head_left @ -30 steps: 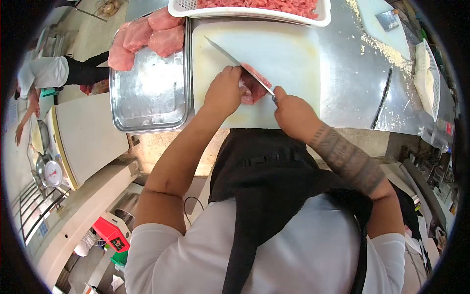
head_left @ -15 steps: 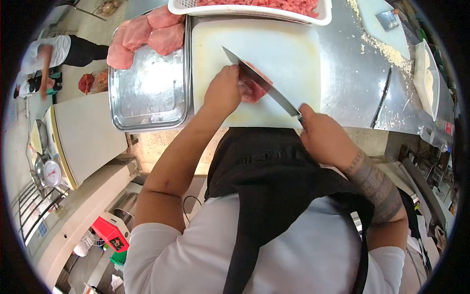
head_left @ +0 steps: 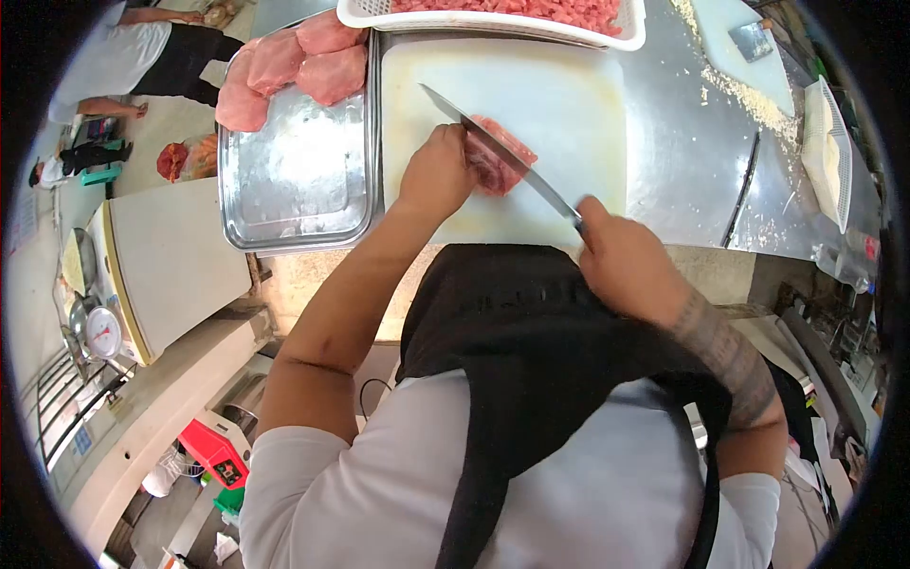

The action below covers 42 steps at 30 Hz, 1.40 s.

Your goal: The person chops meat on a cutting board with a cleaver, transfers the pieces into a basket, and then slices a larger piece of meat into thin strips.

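A piece of raw red meat [head_left: 488,173] lies on the white cutting board [head_left: 569,104] in front of me. My left hand [head_left: 438,177] has its curled fingers on the meat's left side, holding it against the board. Gripped by its handle in my right hand [head_left: 627,258] is a long kitchen knife [head_left: 545,188]. The blade slants from lower right to upper left across the meat, its tip beyond my left knuckles. Meat shows on both sides of the blade; the cutting edge is hidden against it.
Left of the board, a metal tray [head_left: 294,204] holds several thick meat slices [head_left: 332,74]. A white basket [head_left: 493,36] of cut meat stands behind the board. Light crumbs [head_left: 749,104] lie on the steel table to the right. Another person [head_left: 142,57] stands at far left.
The knife has slid away from me, up and left, across the meat, with my right hand still on its handle. My left hand keeps its hold. The person at far left has shifted.
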Each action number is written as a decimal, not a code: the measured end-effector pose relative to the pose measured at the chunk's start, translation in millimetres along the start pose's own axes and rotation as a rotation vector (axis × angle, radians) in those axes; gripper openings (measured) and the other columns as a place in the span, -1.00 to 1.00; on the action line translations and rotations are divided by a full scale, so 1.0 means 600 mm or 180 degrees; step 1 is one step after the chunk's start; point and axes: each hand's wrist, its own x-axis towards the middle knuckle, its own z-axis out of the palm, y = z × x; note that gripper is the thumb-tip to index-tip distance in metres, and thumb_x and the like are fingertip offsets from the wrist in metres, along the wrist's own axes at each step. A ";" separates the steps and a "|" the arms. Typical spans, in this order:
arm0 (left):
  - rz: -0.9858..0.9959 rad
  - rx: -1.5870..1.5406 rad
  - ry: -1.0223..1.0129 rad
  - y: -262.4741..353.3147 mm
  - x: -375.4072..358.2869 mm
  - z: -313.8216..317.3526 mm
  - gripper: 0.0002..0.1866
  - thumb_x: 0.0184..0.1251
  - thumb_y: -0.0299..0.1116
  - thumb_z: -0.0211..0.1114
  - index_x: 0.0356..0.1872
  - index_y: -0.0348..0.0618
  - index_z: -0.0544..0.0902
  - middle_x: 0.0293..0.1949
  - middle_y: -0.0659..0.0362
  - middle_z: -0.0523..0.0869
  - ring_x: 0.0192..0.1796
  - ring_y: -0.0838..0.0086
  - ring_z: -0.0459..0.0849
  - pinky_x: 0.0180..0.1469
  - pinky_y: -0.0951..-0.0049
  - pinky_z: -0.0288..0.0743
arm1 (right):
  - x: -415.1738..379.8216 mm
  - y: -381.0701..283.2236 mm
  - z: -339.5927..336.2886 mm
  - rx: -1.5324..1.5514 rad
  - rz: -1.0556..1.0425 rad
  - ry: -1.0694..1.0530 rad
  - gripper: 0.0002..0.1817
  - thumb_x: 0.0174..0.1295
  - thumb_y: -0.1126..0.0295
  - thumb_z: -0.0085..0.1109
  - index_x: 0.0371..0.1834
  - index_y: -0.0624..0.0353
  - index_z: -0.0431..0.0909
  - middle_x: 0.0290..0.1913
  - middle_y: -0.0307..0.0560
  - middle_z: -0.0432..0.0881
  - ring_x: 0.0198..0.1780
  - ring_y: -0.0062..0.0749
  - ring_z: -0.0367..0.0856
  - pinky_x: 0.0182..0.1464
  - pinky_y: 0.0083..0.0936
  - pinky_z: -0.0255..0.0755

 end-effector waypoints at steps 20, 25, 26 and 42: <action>0.0088 -0.0331 -0.0042 -0.007 -0.009 -0.023 -0.69 0.23 -0.44 0.48 -0.01 -0.28 0.72 -0.01 -0.16 0.78 0.08 -0.12 0.77 0.17 0.02 0.65 | -0.024 -0.011 0.015 -0.0023 0.0101 -0.0052 -0.73 0.35 0.48 0.12 0.07 0.26 0.38 -0.27 0.36 0.74 -0.15 0.38 0.75 -0.06 0.22 0.59; 0.0277 -0.0251 0.0017 -0.028 -0.005 0.001 -0.70 0.24 -0.46 0.46 -0.01 -0.28 0.73 -0.03 -0.16 0.79 0.07 -0.13 0.77 0.15 0.01 0.66 | -0.026 -0.003 0.030 0.0029 0.0153 -0.0097 -0.73 0.33 0.50 0.11 0.06 0.27 0.37 -0.29 0.36 0.73 -0.15 0.40 0.74 -0.08 0.23 0.58; 0.0286 -0.0201 -0.0011 -0.027 -0.003 -0.001 -0.70 0.24 -0.45 0.46 -0.01 -0.27 0.73 -0.02 -0.16 0.79 0.08 -0.13 0.77 0.15 0.01 0.66 | -0.004 -0.006 0.043 0.0082 0.0104 -0.0033 -0.72 0.33 0.50 0.11 0.06 0.28 0.37 -0.28 0.36 0.73 -0.15 0.40 0.74 -0.07 0.23 0.58; 0.0362 -0.0221 0.0020 -0.042 0.001 0.001 -0.74 0.26 -0.41 0.39 -0.04 -0.21 0.71 -0.10 -0.13 0.76 -0.01 -0.13 0.76 0.06 -0.04 0.66 | -0.051 -0.024 0.037 0.0146 0.0350 -0.0090 -0.76 0.36 0.48 0.12 0.02 0.27 0.37 -0.28 0.35 0.72 -0.15 0.38 0.74 -0.07 0.24 0.58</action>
